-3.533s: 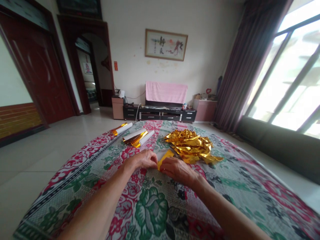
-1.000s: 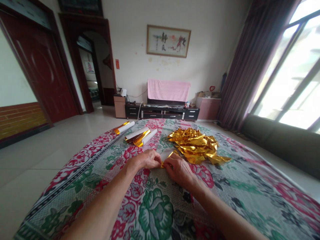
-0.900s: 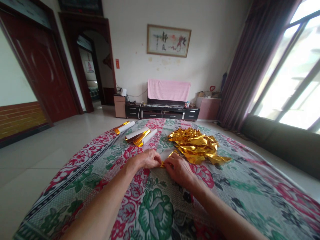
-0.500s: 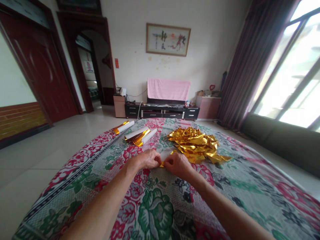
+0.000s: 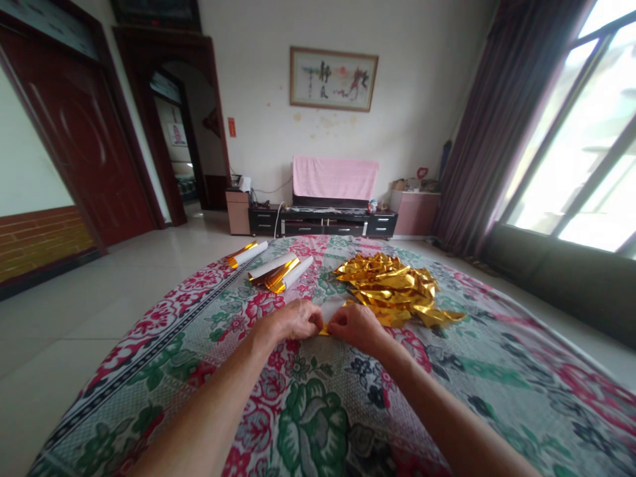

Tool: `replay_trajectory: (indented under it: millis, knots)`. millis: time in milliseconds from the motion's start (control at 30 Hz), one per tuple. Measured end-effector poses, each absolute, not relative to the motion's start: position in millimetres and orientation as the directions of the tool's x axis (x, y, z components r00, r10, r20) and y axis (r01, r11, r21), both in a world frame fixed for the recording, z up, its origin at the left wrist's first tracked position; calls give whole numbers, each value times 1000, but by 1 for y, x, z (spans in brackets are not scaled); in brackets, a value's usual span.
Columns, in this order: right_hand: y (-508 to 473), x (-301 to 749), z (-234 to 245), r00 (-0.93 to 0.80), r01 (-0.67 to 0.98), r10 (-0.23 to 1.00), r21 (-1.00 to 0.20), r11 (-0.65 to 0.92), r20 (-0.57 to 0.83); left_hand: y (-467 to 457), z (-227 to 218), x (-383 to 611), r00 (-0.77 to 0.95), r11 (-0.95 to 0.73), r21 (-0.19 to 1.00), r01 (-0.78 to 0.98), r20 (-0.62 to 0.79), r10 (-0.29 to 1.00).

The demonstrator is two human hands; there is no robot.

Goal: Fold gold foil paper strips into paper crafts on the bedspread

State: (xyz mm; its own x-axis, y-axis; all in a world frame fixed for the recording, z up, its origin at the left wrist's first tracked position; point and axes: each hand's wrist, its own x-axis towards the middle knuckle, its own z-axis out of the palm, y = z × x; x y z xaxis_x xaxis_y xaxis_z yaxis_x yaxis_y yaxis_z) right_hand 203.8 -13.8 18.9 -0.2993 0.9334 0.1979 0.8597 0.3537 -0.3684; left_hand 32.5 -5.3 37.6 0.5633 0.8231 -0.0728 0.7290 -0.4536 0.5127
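Where the view begins at left, a dark red panelled door point(image 5: 74, 126) stands beyond the round tabletop point(image 5: 163, 361), which wears a floral cloth of red, green and grey point(image 5: 313, 424). Left part of tabletop: one small gold-and-white rolled sheet point(image 5: 247, 253) near the far edge; right of it, a loose group of gold-and-white curled sheets point(image 5: 281, 272).

Centre: left hand point(image 5: 298, 320), fingers curled, thumb and fingertips pinching the near end of a small sheet of shiny gold, white-backed paper point(image 5: 334, 307). The sheet lies on the cloth between the hands, partly hidden by them. Right hand point(image 5: 358, 324) pinches the same near gold strip, fingertips just beside the left's.

Handling, judged by look: very light, thin, slick on the gold face, springy enough to curl, easily creased or torn. Best held by edges or corners, fingertips only.

Right of the hands: a heap of crumpled-looking, pointed gold foil pieces point(image 5: 397, 288). Far right: a long purple curtain point(image 5: 477, 146) beside the bright window point(image 5: 561, 146).
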Motion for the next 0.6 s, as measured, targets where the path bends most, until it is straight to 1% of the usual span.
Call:
replay_trajectory:
  millis: [200,400,600]
  knots:
    - [-9,206,14,-321,845,922,-374,382,216,-5,35,31,547,-424,525,738,-97,832]
    - [-10,207,14,-312,848,928,-381,368,202,-4,34,33,519,-413,492,767,-97,849]
    - [-12,207,15,-342,832,918,-390,395,201,-4,30,32,553,-442,526,727,-66,831]
